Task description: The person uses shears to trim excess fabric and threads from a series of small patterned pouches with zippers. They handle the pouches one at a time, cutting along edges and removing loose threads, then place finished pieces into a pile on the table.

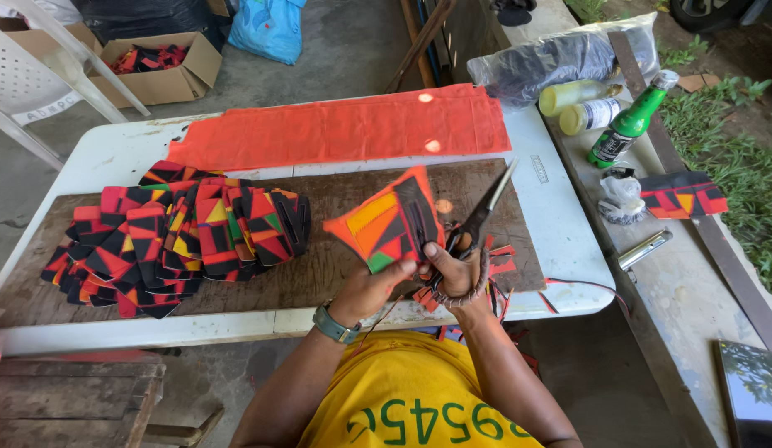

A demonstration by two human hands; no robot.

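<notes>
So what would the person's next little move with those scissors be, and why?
Probably closing the scissors along the edge of the patterned fabric piece. The right hand grips them with blades raised beside the piece, the left hand holds it up, and trimmed scraps lie just beyond the hands.

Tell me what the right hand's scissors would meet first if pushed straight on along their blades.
Probably nothing nearby: from the right hand, the scissors point up-right over the white table; farther on that line lie the plastic bottles, though depth is unclear.

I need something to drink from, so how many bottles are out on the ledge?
3: a green bottle leaning on the concrete ledge, with two pale yellowish bottles lying beside it. Others may be hidden.
</notes>
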